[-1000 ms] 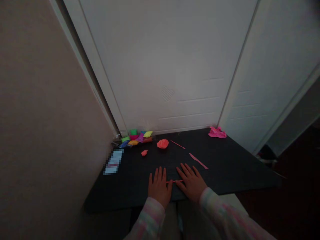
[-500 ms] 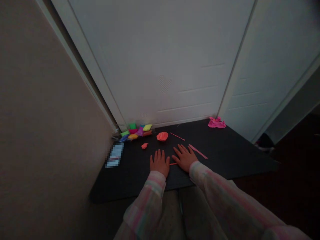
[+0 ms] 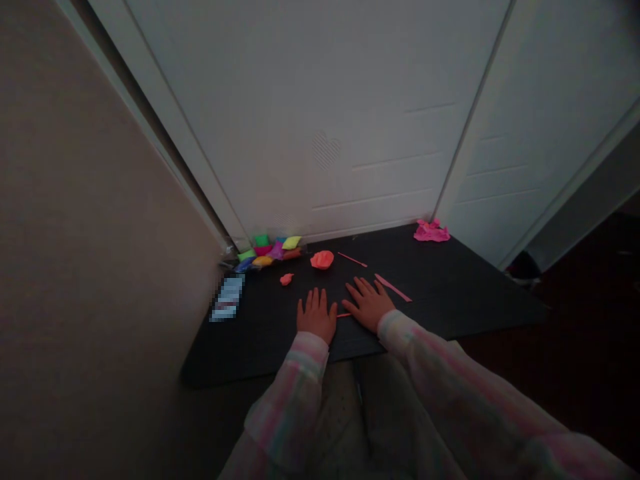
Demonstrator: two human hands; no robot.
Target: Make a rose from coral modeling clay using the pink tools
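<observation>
My left hand (image 3: 317,316) lies flat on the black table, palm down with fingers spread. Close by on the right, my right hand (image 3: 369,304) rests the same way. A thin orange strand of clay (image 3: 343,315) shows in the gap between them; its ends are hidden under the hands. Beyond the hands sits an orange clay flower (image 3: 322,260), with a small orange clay lump (image 3: 287,279) to its left. Past my right fingertips lie a pink clay knife (image 3: 393,288) and a thin pink stick tool (image 3: 353,259).
Several colourful clay packets (image 3: 270,251) are heaped at the table's back left, against the white door panel (image 3: 280,120). A blurred pale-blue rectangle (image 3: 228,298) lies at the left edge. Crumpled bright pink material (image 3: 431,231) sits at the back right corner of the black table (image 3: 470,293).
The camera view has tilted slightly, so everything sits a little higher in the picture. Both hands stay flat on the table with the strand between them.
</observation>
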